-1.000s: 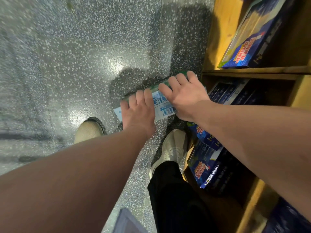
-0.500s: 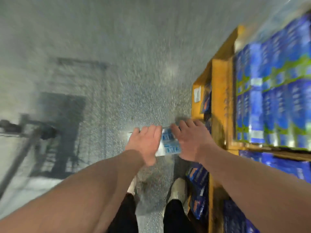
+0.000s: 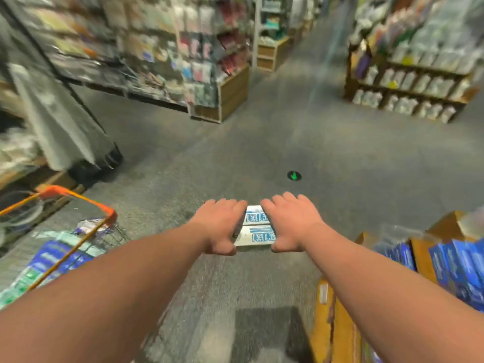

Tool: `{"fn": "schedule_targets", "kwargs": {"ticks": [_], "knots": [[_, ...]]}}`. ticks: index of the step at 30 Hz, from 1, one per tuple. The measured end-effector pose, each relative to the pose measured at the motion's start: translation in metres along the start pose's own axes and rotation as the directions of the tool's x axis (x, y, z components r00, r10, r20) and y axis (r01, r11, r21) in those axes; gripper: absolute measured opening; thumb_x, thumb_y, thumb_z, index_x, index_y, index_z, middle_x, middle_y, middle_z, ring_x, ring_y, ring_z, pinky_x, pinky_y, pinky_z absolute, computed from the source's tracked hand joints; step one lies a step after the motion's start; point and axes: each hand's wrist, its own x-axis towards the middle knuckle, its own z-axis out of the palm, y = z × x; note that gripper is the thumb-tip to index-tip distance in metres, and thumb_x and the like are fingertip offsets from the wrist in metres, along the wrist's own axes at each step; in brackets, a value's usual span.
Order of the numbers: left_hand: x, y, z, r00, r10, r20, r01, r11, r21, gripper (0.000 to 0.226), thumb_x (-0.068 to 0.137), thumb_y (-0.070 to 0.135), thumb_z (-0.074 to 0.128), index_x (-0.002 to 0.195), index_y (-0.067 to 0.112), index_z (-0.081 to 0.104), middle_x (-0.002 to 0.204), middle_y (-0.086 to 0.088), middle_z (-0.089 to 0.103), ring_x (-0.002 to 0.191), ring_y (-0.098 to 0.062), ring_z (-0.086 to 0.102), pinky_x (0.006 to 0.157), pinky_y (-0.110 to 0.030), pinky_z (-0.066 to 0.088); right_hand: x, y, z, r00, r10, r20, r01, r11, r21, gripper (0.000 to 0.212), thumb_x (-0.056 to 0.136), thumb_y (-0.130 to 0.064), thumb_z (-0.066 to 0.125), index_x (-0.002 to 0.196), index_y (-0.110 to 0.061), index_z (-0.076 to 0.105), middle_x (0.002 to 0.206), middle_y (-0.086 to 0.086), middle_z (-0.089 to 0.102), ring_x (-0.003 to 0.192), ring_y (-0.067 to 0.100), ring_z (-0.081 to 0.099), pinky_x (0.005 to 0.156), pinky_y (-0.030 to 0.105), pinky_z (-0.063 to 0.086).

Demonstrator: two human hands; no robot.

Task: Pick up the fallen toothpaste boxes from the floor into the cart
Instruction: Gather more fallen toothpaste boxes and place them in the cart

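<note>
White cardboard with blue print marks the long toothpaste boxes (image 3: 255, 229), two of them visible side by side, held in the air above the grey speckled floor (image 3: 262, 142). The left hand (image 3: 221, 226) clasps their left end and the right hand (image 3: 290, 222) their right end, fingers curled over the far edge and thumbs tucked at the near one. Low to the left stands the orange-rimmed wire cart (image 3: 78, 197) (blue and green packs lie inside), well apart from the boxes. Yellow wooden shelving (image 3: 337, 336) stocked with blue cartons runs along the right.
</note>
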Motion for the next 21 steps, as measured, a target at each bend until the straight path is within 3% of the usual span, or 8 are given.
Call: {"fn": "schedule_targets", "kwargs": {"ticks": [6, 11, 15, 21], "knots": [[-0.066, -0.048, -0.068, 0.981, -0.168, -0.097, 0.175, 0.981, 0.077, 0.066, 0.061, 0.052, 0.077, 0.107, 0.023, 0.04, 0.102, 0.0, 0.057, 0.094, -0.026, 0.057, 0.071, -0.035, 0.036, 0.041, -0.039, -0.074, 0.974, -0.157, -0.165, 0.148, 0.987, -0.066, 0.079, 0.055, -0.064, 0.072, 0.118, -0.028, 0.042, 0.111, -0.003, 0.054, 0.105, 0.025, 0.052, 0.077, 0.04, 0.038], [-0.136, -0.108, -0.083, 0.944, -0.307, -0.117, 0.321, 0.939, 0.127, 0.068, 0.061, 0.058, 0.076, 0.11, 0.024, 0.042, 0.108, 0.0, 0.06, 0.101, -0.026, 0.06, 0.077, -0.037, 0.042, 0.085, -0.111, -0.11, 0.925, -0.287, -0.25, 0.279, 0.958, -0.066, 0.077, 0.054, -0.065, 0.068, 0.117, -0.03, 0.041, 0.111, -0.003, 0.056, 0.104, 0.024, 0.053, 0.079, 0.04, 0.042], [-0.188, -0.169, -0.089, 0.924, -0.365, -0.114, 0.38, 0.91, 0.167, 0.066, 0.062, 0.055, 0.079, 0.103, 0.027, 0.037, 0.11, 0.001, 0.061, 0.103, -0.024, 0.06, 0.075, -0.033, 0.038, 0.13, -0.181, -0.128, 0.887, -0.362, -0.285, 0.363, 0.93, -0.052, 0.08, 0.056, -0.067, 0.069, 0.121, -0.028, 0.043, 0.113, -0.002, 0.058, 0.105, 0.025, 0.054, 0.081, 0.041, 0.047], [-0.249, -0.277, -0.084, 0.882, -0.461, -0.101, 0.472, 0.867, 0.16, 0.072, 0.061, 0.058, 0.081, 0.11, 0.027, 0.04, 0.11, 0.004, 0.058, 0.103, -0.02, 0.059, 0.09, -0.036, 0.045, 0.203, -0.285, -0.158, 0.859, -0.398, -0.321, 0.409, 0.912, -0.034, 0.086, 0.056, -0.07, 0.067, 0.126, -0.027, 0.041, 0.114, -0.001, 0.056, 0.106, 0.025, 0.052, 0.081, 0.042, 0.044]]}}
